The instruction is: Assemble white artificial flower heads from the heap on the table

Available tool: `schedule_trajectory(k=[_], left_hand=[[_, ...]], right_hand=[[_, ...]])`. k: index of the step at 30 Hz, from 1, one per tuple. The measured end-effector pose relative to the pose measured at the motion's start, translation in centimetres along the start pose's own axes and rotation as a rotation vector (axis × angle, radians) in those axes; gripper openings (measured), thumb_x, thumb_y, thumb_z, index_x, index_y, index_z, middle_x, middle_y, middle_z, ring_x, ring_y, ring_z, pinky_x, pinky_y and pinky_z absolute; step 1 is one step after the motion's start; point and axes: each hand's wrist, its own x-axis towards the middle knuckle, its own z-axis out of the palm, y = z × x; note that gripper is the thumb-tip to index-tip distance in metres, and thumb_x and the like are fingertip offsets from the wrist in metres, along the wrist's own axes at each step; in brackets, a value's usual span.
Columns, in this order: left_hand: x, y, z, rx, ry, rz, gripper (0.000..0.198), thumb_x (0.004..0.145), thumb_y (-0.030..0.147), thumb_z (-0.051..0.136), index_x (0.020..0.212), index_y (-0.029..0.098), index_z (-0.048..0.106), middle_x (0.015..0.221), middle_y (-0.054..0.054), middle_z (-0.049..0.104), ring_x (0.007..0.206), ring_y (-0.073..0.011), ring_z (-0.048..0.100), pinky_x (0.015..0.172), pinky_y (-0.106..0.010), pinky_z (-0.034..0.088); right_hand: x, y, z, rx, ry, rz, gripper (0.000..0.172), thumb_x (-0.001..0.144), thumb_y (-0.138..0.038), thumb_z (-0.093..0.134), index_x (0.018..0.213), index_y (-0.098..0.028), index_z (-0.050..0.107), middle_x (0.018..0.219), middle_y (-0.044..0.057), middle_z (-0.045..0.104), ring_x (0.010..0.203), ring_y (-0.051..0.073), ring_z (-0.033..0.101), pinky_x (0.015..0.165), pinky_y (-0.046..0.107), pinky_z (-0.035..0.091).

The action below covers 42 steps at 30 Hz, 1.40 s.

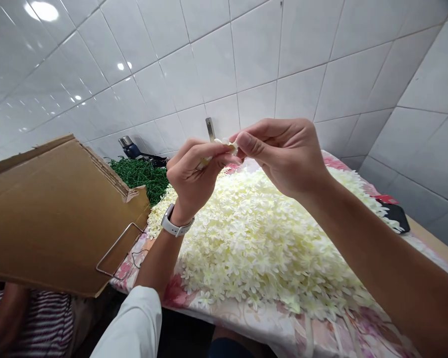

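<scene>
My left hand (192, 174) and my right hand (280, 156) are raised above the table, their fingertips meeting on a small cream fabric flower (226, 145). The flower is partly hidden by my fingers. A pale stem or strip (204, 161) shows by my left fingers, though I cannot tell its exact form. Below my hands lies a large heap of cream artificial flowers (261, 243). A white smartwatch (175, 222) sits on my left wrist.
A brown cardboard sheet (56, 219) with a wire loop stands at the left, and a green plastic leaf pile (142, 176) lies behind it. Floral cloth (175, 293) covers the table. A seated person's striped sleeve (33, 313) shows at lower left, and a dark phone (395, 216) lies at right.
</scene>
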Motion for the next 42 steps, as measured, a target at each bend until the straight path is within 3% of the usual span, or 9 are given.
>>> schedule_trajectory(k=[4,12,18,23,28,30,32,38,42], left_hand=[[0.6,0.1,0.1,-0.084,0.05,0.138,0.017,0.077,0.021,0.086,0.091,0.026,0.079,0.077,0.004,0.074,0.062,-0.0071,0.065,0.056,-0.022,0.051],[0.8,0.6,-0.3,-0.211,0.01,0.048,0.011,0.08,0.027,0.083,0.09,0.026,0.078,0.076,0.003,0.073,0.063,-0.0069,0.066,0.056,-0.022,0.052],[1.2,1.0,-0.3,-0.276,0.008,0.03,0.015,0.078,0.019,0.085,0.09,0.023,0.078,0.075,0.003,0.073,0.064,-0.0061,0.068,0.055,-0.02,0.054],[1.3,0.8,-0.4,-0.297,0.038,0.015,0.01,0.083,0.021,0.082,0.092,0.023,0.078,0.077,0.002,0.074,0.066,-0.0051,0.064,0.06,-0.021,0.053],[1.2,0.8,-0.4,-0.304,0.062,-0.089,0.008,0.084,0.024,0.081,0.091,0.024,0.077,0.072,0.004,0.07,0.059,-0.0043,0.057,0.052,-0.021,0.045],[1.3,0.9,-0.6,-0.279,0.06,-0.088,0.015,0.083,0.023,0.082,0.098,0.025,0.077,0.068,0.005,0.067,0.055,-0.0037,0.054,0.048,-0.021,0.041],[1.4,0.9,-0.7,-0.223,0.012,-0.048,0.02,0.082,0.023,0.082,0.102,0.026,0.077,0.068,0.005,0.067,0.054,-0.0041,0.053,0.048,-0.021,0.041],[1.6,1.5,-0.9,-0.129,-0.052,0.039,0.006,0.087,0.02,0.077,0.092,0.023,0.075,0.073,0.003,0.069,0.058,-0.0051,0.057,0.052,-0.021,0.045],[1.8,1.7,-1.1,-0.077,-0.077,0.137,0.01,0.086,0.02,0.078,0.092,0.018,0.071,0.07,0.003,0.066,0.056,-0.0046,0.054,0.051,-0.02,0.045]], right_hand=[[-0.3,-0.8,0.4,0.018,0.006,-0.018,0.018,0.078,-0.039,0.086,0.08,-0.023,0.079,0.076,0.001,0.076,0.064,0.01,0.063,0.06,0.028,0.056],[-0.7,-1.7,0.9,0.008,0.014,-0.005,0.014,0.081,-0.035,0.084,0.078,-0.023,0.079,0.073,0.001,0.075,0.064,0.013,0.064,0.06,0.032,0.055],[-0.8,-2.3,0.7,-0.029,-0.022,-0.033,0.005,0.084,-0.03,0.082,0.084,-0.025,0.081,0.078,-0.001,0.078,0.067,0.012,0.067,0.062,0.029,0.058],[-1.0,-3.4,0.8,-0.092,-0.081,-0.088,0.03,0.07,-0.018,0.092,0.097,-0.025,0.082,0.087,0.002,0.08,0.074,0.017,0.072,0.071,0.034,0.067],[-1.2,-4.1,1.1,-0.197,0.078,-0.202,0.015,0.082,-0.014,0.082,0.089,-0.028,0.082,0.091,0.001,0.079,0.086,0.019,0.073,0.083,0.036,0.067],[-1.3,-4.0,1.1,-0.201,0.095,-0.212,0.018,0.083,-0.012,0.079,0.089,-0.029,0.081,0.091,-0.001,0.079,0.089,0.017,0.073,0.086,0.034,0.067],[-1.2,-3.7,1.0,-0.218,0.11,-0.224,0.024,0.08,-0.008,0.081,0.089,-0.03,0.081,0.087,-0.002,0.078,0.086,0.017,0.073,0.084,0.033,0.067],[-1.2,-2.7,1.1,-0.229,0.119,-0.319,0.029,0.072,-0.008,0.087,0.088,-0.029,0.077,0.08,-0.002,0.074,0.076,0.017,0.071,0.07,0.033,0.065],[-0.9,-2.8,1.2,-0.113,0.081,-0.298,0.04,0.07,-0.002,0.085,0.097,-0.028,0.071,0.083,-0.007,0.07,0.077,0.011,0.071,0.072,0.025,0.063]])
